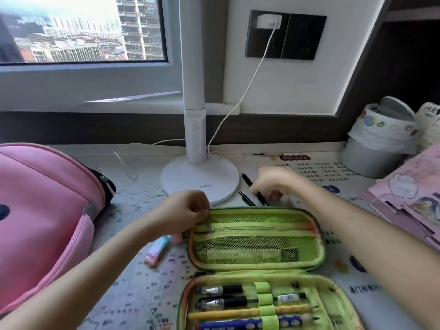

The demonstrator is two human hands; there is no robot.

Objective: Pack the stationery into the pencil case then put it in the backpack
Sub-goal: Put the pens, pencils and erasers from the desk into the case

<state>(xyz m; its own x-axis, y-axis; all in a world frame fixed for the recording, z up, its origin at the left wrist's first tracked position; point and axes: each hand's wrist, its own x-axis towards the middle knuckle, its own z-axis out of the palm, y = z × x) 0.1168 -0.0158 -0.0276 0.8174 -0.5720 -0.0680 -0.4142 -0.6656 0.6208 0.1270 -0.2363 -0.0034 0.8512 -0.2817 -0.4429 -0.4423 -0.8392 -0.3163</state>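
A green pencil case point(257, 244) lies open on the desk, its mesh-pocket half far, its near half holding several pens and pencils under elastic loops point(266, 303). My left hand point(188, 210) pinches the far left rim of the case. My right hand point(273, 184) is closed on a black pen point(256, 190) lying behind the case; a second black pen point(246, 198) lies beside it. A pink and blue eraser point(158, 251) lies left of the case, with a small pink item point(176, 238) next to it. The pink backpack point(45, 210) stands at the left.
A white desk lamp point(200, 182) stands just behind the case, its cord trailing to a wall socket point(269, 22). A lined grey bin point(378, 144) stands at the back right. Pink booklets point(409, 201) lie at the right edge. A printed mat covers the desk.
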